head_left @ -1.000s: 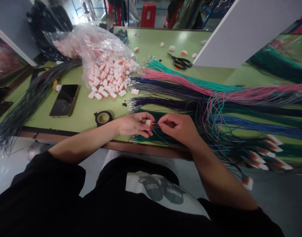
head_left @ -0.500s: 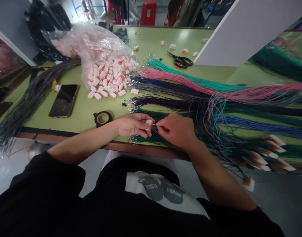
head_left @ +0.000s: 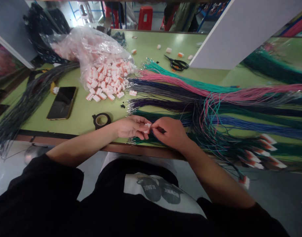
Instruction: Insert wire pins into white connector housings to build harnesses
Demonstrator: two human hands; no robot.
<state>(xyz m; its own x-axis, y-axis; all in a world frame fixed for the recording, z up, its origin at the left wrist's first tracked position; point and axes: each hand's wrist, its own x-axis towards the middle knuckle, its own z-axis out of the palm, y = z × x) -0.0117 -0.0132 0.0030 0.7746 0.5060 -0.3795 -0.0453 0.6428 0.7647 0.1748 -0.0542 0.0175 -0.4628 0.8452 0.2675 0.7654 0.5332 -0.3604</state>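
My left hand (head_left: 128,127) pinches a small white-and-orange connector housing (head_left: 147,127) between thumb and fingers, near the table's front edge. Close against its right side, my right hand (head_left: 171,132) has thumb and forefinger pressed together on a thin wire at the housing; the wire's end is hidden by the fingers. Beneath and behind both hands run dark green wires (head_left: 163,115) with bare metal tips on the left. Farther back lie bundles of purple wires (head_left: 153,104), pink wires (head_left: 170,80) and teal wires (head_left: 165,69).
A plastic bag (head_left: 79,42) spills a pile of connector housings (head_left: 106,79). Left of it are a phone (head_left: 62,102), black tape (head_left: 101,120) and grey wires (head_left: 39,85). Scissors (head_left: 178,64) lie at the back, by a white panel (head_left: 215,36). Wired connectors (head_left: 254,158) overhang the front right.
My right hand has come closer to the connector housing, its fingertips now at the housing's edge. My left hand keeps its hold. The whole view has shifted slightly.
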